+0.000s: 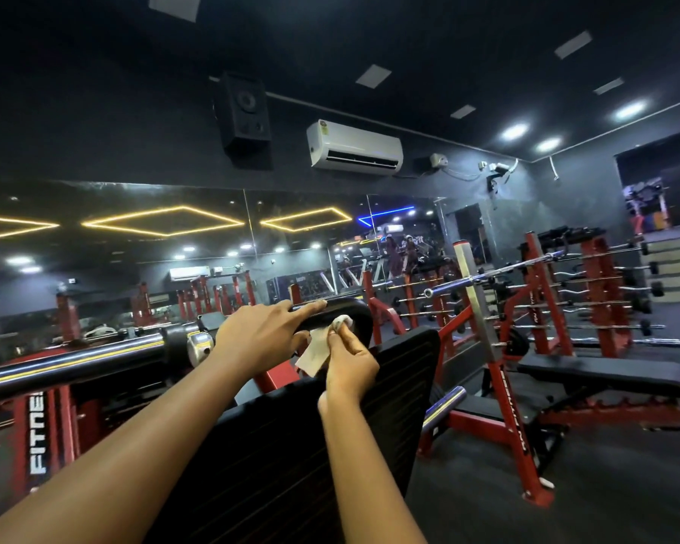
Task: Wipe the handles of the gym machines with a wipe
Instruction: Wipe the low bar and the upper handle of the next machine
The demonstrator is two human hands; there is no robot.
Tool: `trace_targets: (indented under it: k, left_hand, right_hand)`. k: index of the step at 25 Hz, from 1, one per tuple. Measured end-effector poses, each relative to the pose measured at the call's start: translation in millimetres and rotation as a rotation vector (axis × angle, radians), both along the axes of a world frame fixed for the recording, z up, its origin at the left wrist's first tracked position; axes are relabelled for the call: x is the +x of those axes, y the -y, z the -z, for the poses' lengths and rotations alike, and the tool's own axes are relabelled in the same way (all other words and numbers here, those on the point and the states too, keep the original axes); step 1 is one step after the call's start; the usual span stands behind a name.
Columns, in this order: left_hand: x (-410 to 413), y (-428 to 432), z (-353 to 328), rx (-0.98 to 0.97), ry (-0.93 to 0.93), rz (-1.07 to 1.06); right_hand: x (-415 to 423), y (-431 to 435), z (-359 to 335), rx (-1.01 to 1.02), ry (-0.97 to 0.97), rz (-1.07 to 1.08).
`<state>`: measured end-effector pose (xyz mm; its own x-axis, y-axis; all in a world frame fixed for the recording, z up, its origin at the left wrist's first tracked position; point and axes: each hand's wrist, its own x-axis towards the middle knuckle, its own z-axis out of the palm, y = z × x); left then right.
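L hand (266,335) w/ fingers (311,307) straight; R hand (350,363) in pinch on wipe (314,354); arms (134,445) fwd.

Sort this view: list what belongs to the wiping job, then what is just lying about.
In use: wipe, pinched by right hand; left hand resting on black plate; barbell.
Lying about: flat bench; rack of bars; air conditioner; speaker.

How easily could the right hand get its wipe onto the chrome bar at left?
Probably not easily: the right hand pinches the wipe right of the left hand, whose forearm lies between it and the chrome bar; it would have to cross over.
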<state>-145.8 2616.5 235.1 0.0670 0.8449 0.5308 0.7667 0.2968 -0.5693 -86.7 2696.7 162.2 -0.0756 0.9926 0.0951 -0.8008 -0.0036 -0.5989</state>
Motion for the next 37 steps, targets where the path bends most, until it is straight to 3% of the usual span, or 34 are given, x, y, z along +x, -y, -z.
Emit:
trace_targets:
  k: [5, 9, 13, 17, 20, 23, 29, 34, 37]
  left_hand:
    - [3, 6, -6, -0.029, 0.124, -0.011]
    - [0, 38, -8, 0.053, 0.241, 0.026]
    - [-23, 79, 2, 0.127, 0.373, 0.090]
    - [-36, 90, 16, 0.168, 0.581, 0.283]
    - [-37, 88, 19, 0.230, 0.630, 0.372]
    - [-41, 87, 21, 0.242, 0.673, 0.418]
    - [-44, 85, 21, 0.228, 0.680, 0.460]
    - [-46, 91, 23, 0.265, 0.723, 0.491]
    - [-49, 99, 30, 0.384, 0.751, 0.523]
  right_hand:
    - [27, 7, -14, 0.182, 0.350, 0.376]
    - [28, 28, -28, 0.417, 0.650, 0.462]
    - [19, 63, -24, 0.591, 0.798, 0.485]
    - [11, 96, -11, 0.855, 0.806, 0.450]
    - [25, 65, -20, 0.688, 0.731, 0.526]
    - [31, 36, -28, 0.531, 0.907, 0.562]
    - [15, 72, -26, 0.667, 1.041, 0.608]
    - [10, 111, -18, 0.989, 1.002, 0.553]
    - [22, 78, -42, 0.858, 1.120, 0.604]
